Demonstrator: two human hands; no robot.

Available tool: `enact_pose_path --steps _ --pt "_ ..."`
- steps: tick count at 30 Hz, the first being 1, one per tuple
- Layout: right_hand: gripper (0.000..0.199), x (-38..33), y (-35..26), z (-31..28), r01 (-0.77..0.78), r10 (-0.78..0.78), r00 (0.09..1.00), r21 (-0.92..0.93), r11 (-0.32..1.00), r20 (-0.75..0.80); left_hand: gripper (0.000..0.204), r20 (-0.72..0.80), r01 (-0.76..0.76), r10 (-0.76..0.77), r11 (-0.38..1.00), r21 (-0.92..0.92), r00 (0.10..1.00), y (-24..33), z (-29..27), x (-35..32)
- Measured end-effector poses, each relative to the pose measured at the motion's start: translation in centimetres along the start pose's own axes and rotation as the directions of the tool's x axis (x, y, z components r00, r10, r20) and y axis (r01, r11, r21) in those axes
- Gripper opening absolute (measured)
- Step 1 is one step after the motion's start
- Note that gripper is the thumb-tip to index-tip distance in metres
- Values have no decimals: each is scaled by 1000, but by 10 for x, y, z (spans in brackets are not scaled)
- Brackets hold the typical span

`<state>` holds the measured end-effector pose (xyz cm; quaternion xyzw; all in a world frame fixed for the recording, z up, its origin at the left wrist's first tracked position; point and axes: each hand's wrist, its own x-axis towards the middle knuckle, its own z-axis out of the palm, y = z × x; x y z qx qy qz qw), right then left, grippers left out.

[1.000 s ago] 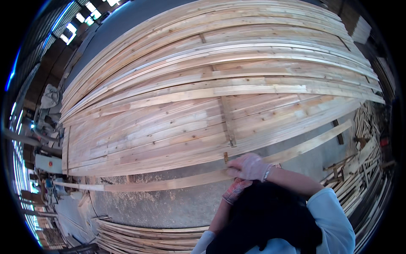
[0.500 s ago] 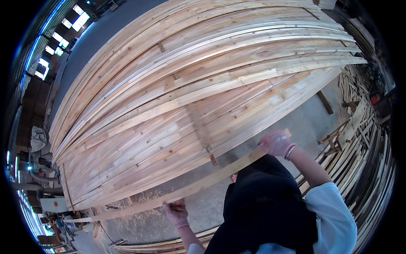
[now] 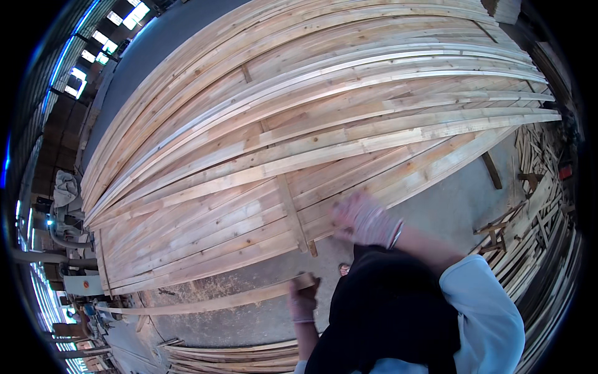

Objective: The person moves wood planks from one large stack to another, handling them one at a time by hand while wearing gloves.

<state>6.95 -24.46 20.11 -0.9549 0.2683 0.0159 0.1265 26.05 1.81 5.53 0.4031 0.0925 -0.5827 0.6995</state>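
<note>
My left hand point(image 3: 303, 300), in a thin glove, is closed around the near end of a long narrow wooden strip point(image 3: 218, 302). The strip reaches away to the far left, over the floor in front of a wide stack of planks point(image 3: 240, 218). My right hand point(image 3: 366, 219), in a pale pinkish knit glove, is above the front edge of that stack, right of a crosswise batten point(image 3: 289, 209). Motion blurs its fingers, so I cannot make out whether they touch a plank. The strip is apart from the right hand.
Behind the strip's far end stands machinery with a pale box point(image 3: 81, 285). More strips point(image 3: 237, 356) lie at the lower edge. Scrap wood point(image 3: 536, 149) and long dark strips point(image 3: 529, 280) are piled on the right. Sawdust covers part of the concrete floor point(image 3: 205, 290).
My right hand has let go of the strip and moved left, over the stack's edge. The strip has shifted left, so its near end is now at my left hand, which has moved right.
</note>
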Motion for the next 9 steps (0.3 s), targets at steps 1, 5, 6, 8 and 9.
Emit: enact_pose_path --steps 1,5,6,8,9 --pt "55 -2 25 -16 -145 147 988 -48 988 50 46 -134 -91 90 996 -2 987 10 -6 -2" --pt "53 -36 152 -4 -461 348 868 -312 831 -354 43 -352 -341 297 938 -68 888 47 -24 -15" --pt "50 -43 177 1 -529 295 806 -399 749 -514 45 -111 -379 364 906 -188 925 52 -58 -10" --pt "52 -46 209 -10 -565 427 822 -435 701 -377 50 -115 -417 403 850 -320 908 55 -93 -17" --pt "52 -25 209 -6 -533 392 838 -418 735 -379 52 -341 -445 334 833 -330 879 56 -79 -18"
